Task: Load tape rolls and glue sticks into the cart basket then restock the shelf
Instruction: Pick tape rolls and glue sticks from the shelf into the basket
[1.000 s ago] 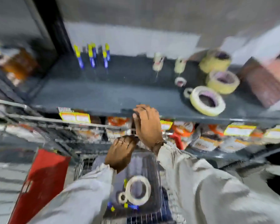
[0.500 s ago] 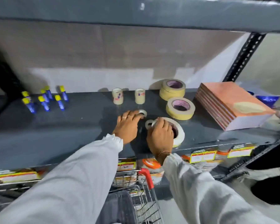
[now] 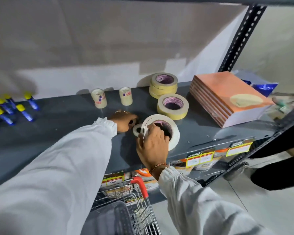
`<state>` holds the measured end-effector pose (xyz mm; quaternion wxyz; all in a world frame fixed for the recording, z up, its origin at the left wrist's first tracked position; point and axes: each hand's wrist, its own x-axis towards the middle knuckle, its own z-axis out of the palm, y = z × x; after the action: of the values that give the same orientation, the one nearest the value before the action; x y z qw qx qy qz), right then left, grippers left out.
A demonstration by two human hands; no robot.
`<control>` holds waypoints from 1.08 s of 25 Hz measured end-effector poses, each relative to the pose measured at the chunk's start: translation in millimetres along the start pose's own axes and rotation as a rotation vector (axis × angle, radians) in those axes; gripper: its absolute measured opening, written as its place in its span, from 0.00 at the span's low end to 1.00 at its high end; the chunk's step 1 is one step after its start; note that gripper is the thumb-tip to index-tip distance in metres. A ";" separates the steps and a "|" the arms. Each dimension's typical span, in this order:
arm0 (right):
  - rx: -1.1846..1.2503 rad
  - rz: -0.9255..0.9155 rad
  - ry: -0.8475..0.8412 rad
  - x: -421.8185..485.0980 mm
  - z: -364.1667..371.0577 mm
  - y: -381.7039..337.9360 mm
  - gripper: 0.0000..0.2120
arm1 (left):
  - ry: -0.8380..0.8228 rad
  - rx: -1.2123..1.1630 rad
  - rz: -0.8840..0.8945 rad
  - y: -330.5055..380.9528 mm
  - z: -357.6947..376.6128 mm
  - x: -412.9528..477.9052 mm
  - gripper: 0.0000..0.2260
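Note:
My right hand [image 3: 153, 146] grips a large white masking tape roll [image 3: 174, 133] near the front of the grey shelf [image 3: 66, 133], fingers hooked into its core, the roll tilted up off the shelf. My left hand [image 3: 123, 120] closes around a small tape roll that it mostly hides. Between the hands lies a small white tape roll [image 3: 137, 129]. Farther back stand two clear tape rolls [image 3: 98, 98] [image 3: 125, 96], a stack of yellowish tape rolls [image 3: 163, 84] and one wide roll [image 3: 172, 106]. Blue glue sticks [image 3: 22, 112] with yellow caps lie at the far left.
A stack of orange-covered books [image 3: 227, 97] fills the shelf's right end beside a black slotted upright [image 3: 241, 38]. Below, the wire cart [image 3: 126, 200] with a red handle holds a dark plastic basket [image 3: 109, 219]. Price tags line the shelf edge above packaged goods.
My hands rose from the cart basket to the shelf. The right hand took hold of the large white roll and tipped it up; the left closed on a small roll.

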<state>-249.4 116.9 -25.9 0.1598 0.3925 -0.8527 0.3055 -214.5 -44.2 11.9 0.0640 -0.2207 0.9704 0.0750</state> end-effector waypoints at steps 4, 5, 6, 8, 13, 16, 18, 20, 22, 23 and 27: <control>0.082 -0.011 0.019 -1.4 0.9 1.2 0.17 | 0.043 -0.347 -0.025 9.3 -10.7 -12.5 0.13; 0.125 -0.002 0.041 -0.4 0.3 1.8 0.16 | 0.046 -0.465 -0.004 15.9 -12.8 -16.5 0.17; 0.170 0.014 0.069 0.6 -1.3 2.7 0.16 | 0.035 -0.516 0.032 21.8 -12.9 -19.3 0.17; 0.237 0.040 0.127 0.1 -4.4 6.1 0.16 | 0.012 -0.429 0.100 31.5 -8.9 -24.2 0.10; 0.268 0.051 0.167 -4.7 -2.6 19.0 0.14 | 0.101 -0.392 -0.013 53.6 8.1 -28.7 0.10; 0.318 -0.032 0.064 -20.2 -5.7 13.9 0.13 | 0.191 -0.476 -0.104 59.9 17.3 -53.5 0.12; 0.388 -0.152 -0.032 -37.2 -8.4 -2.0 0.13 | 0.316 -0.534 -0.164 50.7 28.3 -89.7 0.13; 0.402 -0.288 -0.059 -56.9 -6.6 -22.5 0.11 | 0.572 -0.656 -0.308 43.7 43.9 -139.6 0.19; 0.391 -0.466 -0.031 -81.8 -0.1 -41.3 0.12 | 0.818 -0.784 -0.496 44.8 72.9 -197.4 0.24; 0.395 -0.562 -0.029 -98.9 4.2 -49.4 0.12 | 0.865 -0.829 -0.579 45.2 93.6 -226.0 0.25; 0.368 -0.890 -0.087 -186.9 25.1 -48.0 0.11 | 0.611 -0.825 -0.843 48.8 173.0 -306.0 0.22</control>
<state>-93.7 183.3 -121.8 0.1670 0.7534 -0.5396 0.3367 53.6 157.5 -103.9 -0.2797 -0.5990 0.6673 0.3431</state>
